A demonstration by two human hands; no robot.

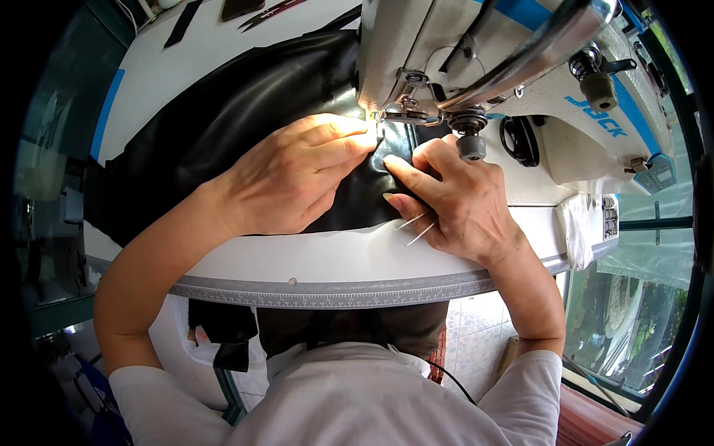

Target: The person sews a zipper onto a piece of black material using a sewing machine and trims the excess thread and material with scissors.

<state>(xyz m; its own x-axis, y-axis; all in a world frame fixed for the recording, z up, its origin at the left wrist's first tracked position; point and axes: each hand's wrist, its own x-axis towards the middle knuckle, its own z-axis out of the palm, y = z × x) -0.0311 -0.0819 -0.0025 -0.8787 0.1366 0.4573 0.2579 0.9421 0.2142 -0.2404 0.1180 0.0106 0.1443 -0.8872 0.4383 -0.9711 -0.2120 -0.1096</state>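
Observation:
A shiny black leather-like sheet lies over the white table and passes under the needle area of a white Jack sewing machine. My left hand rests on the sheet, its fingertips together right beside the lit presser foot; whether they pinch anything is hidden. My right hand is just right of the foot, with its index fingertip pressing on the sheet. Tweezers are tucked in my right hand, their two thin tips pointing out below the thumb.
Thread snips, a dark phone-like object and a black strip lie at the table's far left. A white cloth hangs near a tray of bobbins at the right. A ruler tape runs along the near edge.

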